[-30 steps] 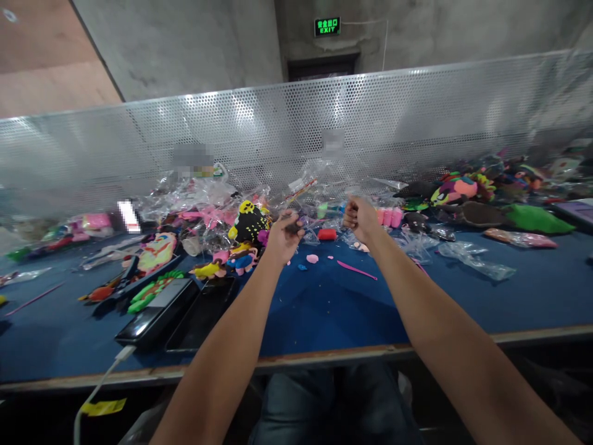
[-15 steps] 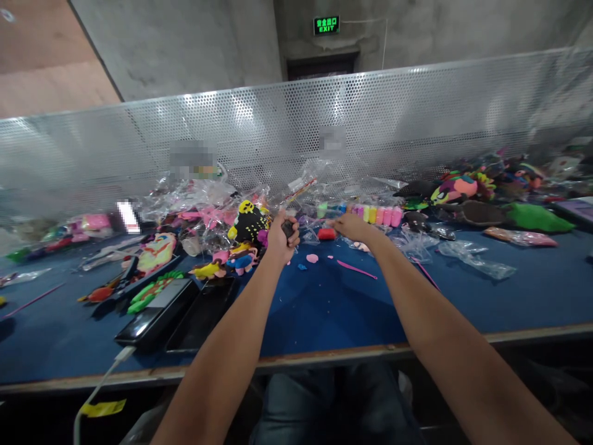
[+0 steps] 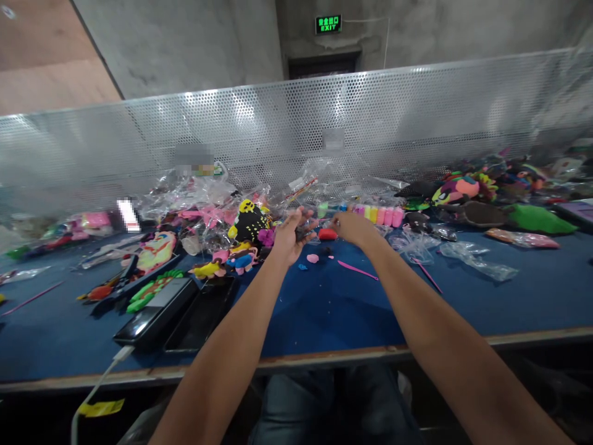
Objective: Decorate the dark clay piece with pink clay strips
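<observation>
My left hand (image 3: 291,236) is turned palm inward over the middle of the table, its fingers loosely spread around a dark lump of modelling clay (image 3: 304,231) that rests against the palm. Just across from it, my right hand (image 3: 354,227) points inward with its fingers bent together; what they hold, if anything, is too small to make out. Between the hands lies a red block of clay (image 3: 327,234). In front of it are a flat pink clay piece (image 3: 312,258), a blue bit (image 3: 302,267) and a pink modelling tool (image 3: 357,270).
Left of my left arm lie a black power bank (image 3: 157,315) with a white cable, a dark tray (image 3: 201,315) and several clay figures. A row of coloured clay packs (image 3: 380,215) sits behind my right hand. Plastic bags and a perforated metal screen (image 3: 259,136) line the back.
My left hand has loosened from a fist around the dark clay to spread fingers, shifting slightly right. A small dark speck now shows near the red block. My right hand has barely moved.
</observation>
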`<state>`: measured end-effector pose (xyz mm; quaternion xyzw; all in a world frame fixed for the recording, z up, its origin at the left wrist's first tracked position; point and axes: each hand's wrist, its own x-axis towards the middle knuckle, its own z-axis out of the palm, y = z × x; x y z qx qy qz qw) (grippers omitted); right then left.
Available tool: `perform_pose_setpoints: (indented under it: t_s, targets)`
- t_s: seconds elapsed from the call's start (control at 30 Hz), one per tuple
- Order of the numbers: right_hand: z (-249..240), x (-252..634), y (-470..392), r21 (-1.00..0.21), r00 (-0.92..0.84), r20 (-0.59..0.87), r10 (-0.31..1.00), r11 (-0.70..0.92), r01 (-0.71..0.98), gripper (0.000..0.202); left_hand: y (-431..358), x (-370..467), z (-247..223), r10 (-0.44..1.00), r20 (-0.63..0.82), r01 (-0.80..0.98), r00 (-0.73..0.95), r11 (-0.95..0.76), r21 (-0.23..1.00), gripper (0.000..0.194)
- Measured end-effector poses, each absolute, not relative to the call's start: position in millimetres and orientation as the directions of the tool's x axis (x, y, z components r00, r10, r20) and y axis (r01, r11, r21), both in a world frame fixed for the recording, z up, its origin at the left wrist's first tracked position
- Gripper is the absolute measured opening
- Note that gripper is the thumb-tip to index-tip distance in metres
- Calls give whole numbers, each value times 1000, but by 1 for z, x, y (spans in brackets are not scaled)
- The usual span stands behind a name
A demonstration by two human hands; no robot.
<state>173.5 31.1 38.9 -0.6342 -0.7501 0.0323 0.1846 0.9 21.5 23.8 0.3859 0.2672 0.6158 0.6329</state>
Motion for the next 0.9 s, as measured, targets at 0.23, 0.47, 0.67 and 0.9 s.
perform_pose_setpoints:
  t_s: [0.23,0.47,0.67,0.9]
  targets:
    - [34,132,14,-308,-205,866,456,810,500,42,3,23,21,935,110,-575,338,112,811,20]
    - [21,86,-13,-53,-546,757,359,867,496,73,-10,53,17,976,200,-709,85,-82,700,40]
    - [39,90,-14,-18,-466,798,382,789,615,62,-17,53,16,943,241,-712,229,-6,702,46]
    - [37,102,20,-57,-532,727,434,810,584,60,-10,19,45,941,224,-746,254,43,665,46]
